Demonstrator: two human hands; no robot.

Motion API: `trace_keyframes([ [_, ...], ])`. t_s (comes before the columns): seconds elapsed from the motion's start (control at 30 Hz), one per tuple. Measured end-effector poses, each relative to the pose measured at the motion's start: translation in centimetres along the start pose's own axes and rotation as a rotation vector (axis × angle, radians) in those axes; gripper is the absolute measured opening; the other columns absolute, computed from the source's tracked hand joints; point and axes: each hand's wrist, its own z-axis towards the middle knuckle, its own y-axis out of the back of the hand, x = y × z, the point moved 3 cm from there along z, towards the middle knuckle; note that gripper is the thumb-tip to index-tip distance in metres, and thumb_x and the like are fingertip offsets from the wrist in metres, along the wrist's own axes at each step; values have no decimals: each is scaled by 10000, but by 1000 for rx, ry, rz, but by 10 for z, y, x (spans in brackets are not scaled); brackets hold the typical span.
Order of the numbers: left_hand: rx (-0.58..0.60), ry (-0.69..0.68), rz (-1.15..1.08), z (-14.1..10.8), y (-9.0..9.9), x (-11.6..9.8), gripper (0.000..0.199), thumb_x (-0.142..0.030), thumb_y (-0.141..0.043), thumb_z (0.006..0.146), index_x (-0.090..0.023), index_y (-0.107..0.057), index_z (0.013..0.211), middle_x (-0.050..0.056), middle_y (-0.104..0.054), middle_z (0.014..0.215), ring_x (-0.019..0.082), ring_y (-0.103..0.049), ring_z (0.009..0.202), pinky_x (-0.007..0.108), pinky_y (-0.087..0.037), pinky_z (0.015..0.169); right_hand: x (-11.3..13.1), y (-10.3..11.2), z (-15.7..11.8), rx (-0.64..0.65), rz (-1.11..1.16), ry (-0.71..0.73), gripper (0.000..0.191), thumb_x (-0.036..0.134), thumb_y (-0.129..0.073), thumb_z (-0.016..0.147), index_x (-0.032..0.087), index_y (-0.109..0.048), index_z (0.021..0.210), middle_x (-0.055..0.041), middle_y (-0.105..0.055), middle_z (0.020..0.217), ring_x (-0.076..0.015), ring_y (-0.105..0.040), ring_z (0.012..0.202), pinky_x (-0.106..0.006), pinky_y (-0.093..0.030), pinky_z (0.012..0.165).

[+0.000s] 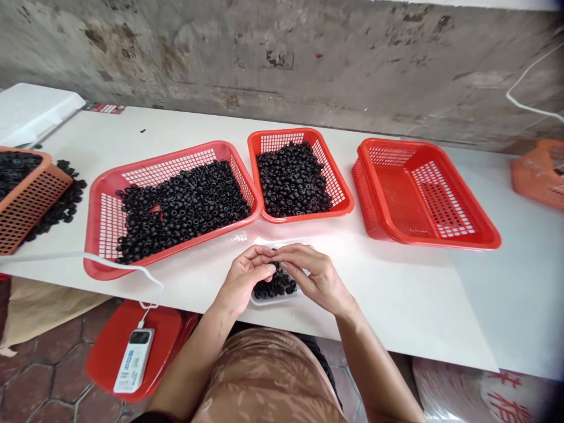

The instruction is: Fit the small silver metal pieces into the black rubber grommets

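Note:
My left hand (pixel 247 276) and my right hand (pixel 312 273) meet at the fingertips above a small clear tray (pixel 264 301) near the table's front edge. Between their pinched fingers is a small black ring (pixel 276 265), partly covered by the fingers. Loose black rings (pixel 277 286) lie in the clear tray, whose far side the hands partly hide. Behind my hands stands a red basket (pixel 348 205) holding many black rings (pixel 293 179). A wider pinkish-red basket (pixel 94 235), also holding black rings (pixel 189 200) and a small red scrap, is to the left.
Stacked red baskets (pixel 396 194) stand on the right. An orange basket (pixel 30 205) with black pieces is at far left, loose pieces beside it. A white cable (pixel 110 258) crosses the left front edge to a power bank (pixel 134 359) on a red stool (pixel 101 352).

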Motion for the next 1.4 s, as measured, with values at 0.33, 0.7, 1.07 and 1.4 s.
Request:
trace_keyframes([
  [0.33,6,17,-23,-2,-2,-3,343,-209,-901,646,-149,-716,928,7,-719,744,73,-575,596,194,-455,599,18,5,0,85,-231,85,279,178,-517,1026,236,-658,1259,-91,-732,1153,-230,-695,1048,-422,-536,928],
  [0.7,-58,-9,-4,-6,-1,1,311,-295,-922,654,-164,-762,885,15,-757,796,127,-716,702,229,-577,720,17,1,-9,-96,-193,-90,154,176,-544,1014,196,-623,1145,-73,-676,994,-187,-650,856,-343,-546,788],
  [1.07,-87,-310,305,-12,-3,8,254,-253,-802,808,-193,-739,1047,46,-752,1001,153,-710,899,252,-578,857,19,-3,-8,-15,-172,-190,123,158,-539,978,187,-640,1042,-57,-652,921,-186,-625,813,-322,-525,747],
  [1.4,-187,-510,496,-20,-12,13,195,-225,-714,886,-220,-739,1079,41,-759,1030,159,-709,918,265,-572,868,20,-11,-11,-109,-176,-230,130,159,-557,972,193,-663,1038,-47,-686,899,-172,-656,785,-302,-546,726],
])
